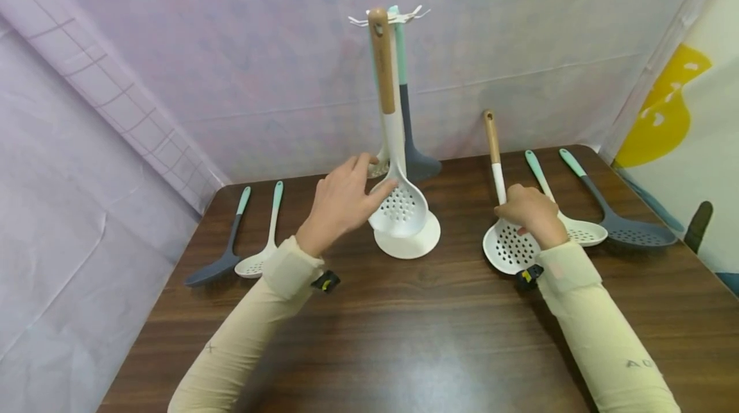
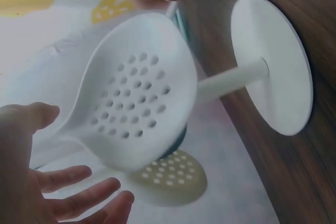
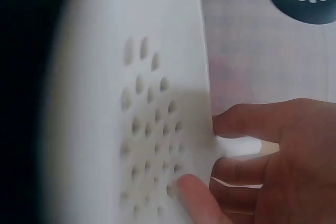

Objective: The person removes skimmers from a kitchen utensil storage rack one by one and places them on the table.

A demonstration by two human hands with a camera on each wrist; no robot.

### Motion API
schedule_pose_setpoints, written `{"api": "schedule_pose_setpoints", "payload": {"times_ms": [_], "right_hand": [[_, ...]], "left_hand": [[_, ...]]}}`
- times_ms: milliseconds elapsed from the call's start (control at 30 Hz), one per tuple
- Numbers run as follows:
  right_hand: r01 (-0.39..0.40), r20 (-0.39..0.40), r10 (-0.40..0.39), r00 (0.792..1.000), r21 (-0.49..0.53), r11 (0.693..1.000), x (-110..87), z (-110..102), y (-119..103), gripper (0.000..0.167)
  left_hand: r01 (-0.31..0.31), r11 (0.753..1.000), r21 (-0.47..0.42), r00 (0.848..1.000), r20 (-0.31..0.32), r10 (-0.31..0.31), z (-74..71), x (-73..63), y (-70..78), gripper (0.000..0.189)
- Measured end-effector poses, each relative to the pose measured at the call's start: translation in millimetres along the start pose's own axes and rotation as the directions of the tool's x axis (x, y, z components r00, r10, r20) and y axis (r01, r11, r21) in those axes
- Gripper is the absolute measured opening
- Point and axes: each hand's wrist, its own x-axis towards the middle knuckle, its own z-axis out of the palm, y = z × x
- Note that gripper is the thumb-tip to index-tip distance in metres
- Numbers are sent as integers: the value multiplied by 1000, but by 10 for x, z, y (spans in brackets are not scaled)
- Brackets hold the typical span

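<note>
A white slotted skimmer with a wooden handle hangs at the front of a white utensil stand. My left hand is beside its bowl, thumb and fingers spread on either side of the neck in the left wrist view. My right hand holds another white skimmer with a wooden handle by its neck, near the bowl. In the right wrist view the fingers lie around that neck, and one fingertip overlaps the holed bowl.
A dark turner and a pale slotted spoon hang behind on the stand. At the left lie a dark turner and a white slotted spoon. Right of my right hand lie a white slotted spoon and a dark slotted turner.
</note>
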Motion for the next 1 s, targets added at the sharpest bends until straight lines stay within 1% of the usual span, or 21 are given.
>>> {"api": "schedule_pose_setpoints", "payload": {"times_ms": [133, 300, 467, 633, 833, 1000], "right_hand": [[-26, 40, 26, 999, -11, 1000, 5, 23, -8, 36], [-43, 92, 49, 995, -64, 997, 7, 4, -13, 35], [-4, 150, 14, 989, -65, 998, -25, -24, -33, 36], [20, 214, -9, 977, -47, 999, -99, -44, -73, 41], [32, 232, -23, 972, -35, 999, -126, -110, -111, 48], [24, 253, -20, 967, -14, 1000, -114, -124, -115, 48]], "left_hand": [[-18, 1000, -12, 1000, -5, 18, 30, 22, 65, 60], [-39, 999, -13, 999, -19, 39, 54, 42, 128, 54], [-45, 999, -19, 999, -21, 44, 65, 59, 168, 53], [-42, 999, -23, 999, -8, 41, 90, 52, 176, 51], [-53, 998, -20, 998, -34, 53, 94, 80, 169, 42], [-51, 998, -32, 998, -48, 50, 99, 106, 175, 41]]}}
